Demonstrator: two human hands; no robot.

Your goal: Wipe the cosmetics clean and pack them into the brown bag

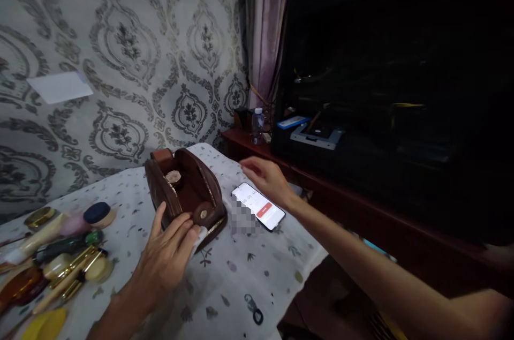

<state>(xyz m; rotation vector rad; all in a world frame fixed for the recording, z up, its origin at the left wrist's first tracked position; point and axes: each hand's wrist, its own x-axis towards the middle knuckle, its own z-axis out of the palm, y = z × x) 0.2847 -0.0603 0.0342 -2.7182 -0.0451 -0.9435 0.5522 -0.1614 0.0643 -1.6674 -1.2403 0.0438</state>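
Note:
A brown cosmetic bag (156, 190) stands unzipped on the patterned cloth, its mouth facing up toward me. Inside it, near the back left, sits a small round item with a pale top (174, 177); a round brown piece with a metal stud (203, 214) shows at the front. My left hand (171, 251) grips the bag's near rim, fingers over the edge. A bit of something white shows by its thumb. My right hand (267, 176) hovers, empty, with fingers loosely bent and slightly apart, just beyond a phone (265, 210) that lies face up with its screen lit.
Several cosmetics lie at the left, among them a green bottle (66, 246), a dark-blue-capped jar (98, 214) and a yellow item (44, 324). A clear bottle (257, 127) stands on the red-brown cabinet (241, 139), beside a large dark screen (381, 88). The cloth's edge drops off at right.

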